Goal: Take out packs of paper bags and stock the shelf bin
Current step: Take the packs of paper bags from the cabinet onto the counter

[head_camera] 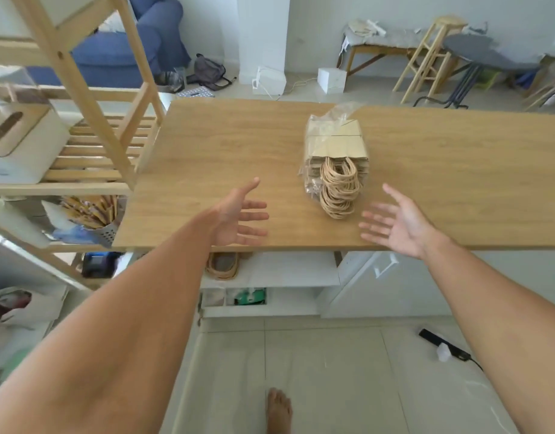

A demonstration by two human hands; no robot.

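Note:
A pack of brown paper bags (337, 145) in clear plastic wrap lies on the wooden table (223, 145), its twisted paper handles spilling out toward me. My left hand (238, 214) hovers over the table's near edge, left of the pack, fingers spread and empty. My right hand (398, 222) is palm-up to the pack's right, fingers apart, holding nothing. Neither hand touches the pack. A white bin (22, 142) with a slotted wooden lid sits on the wooden shelf (94, 151) at the left.
A lower level of the shelf unit holds a perforated metal cup of sticks (94, 217). White cabinets stand under the table. A black power strip (445, 346) lies on the tiled floor at right. A stool (433, 54), a bench and a seated person are beyond the table.

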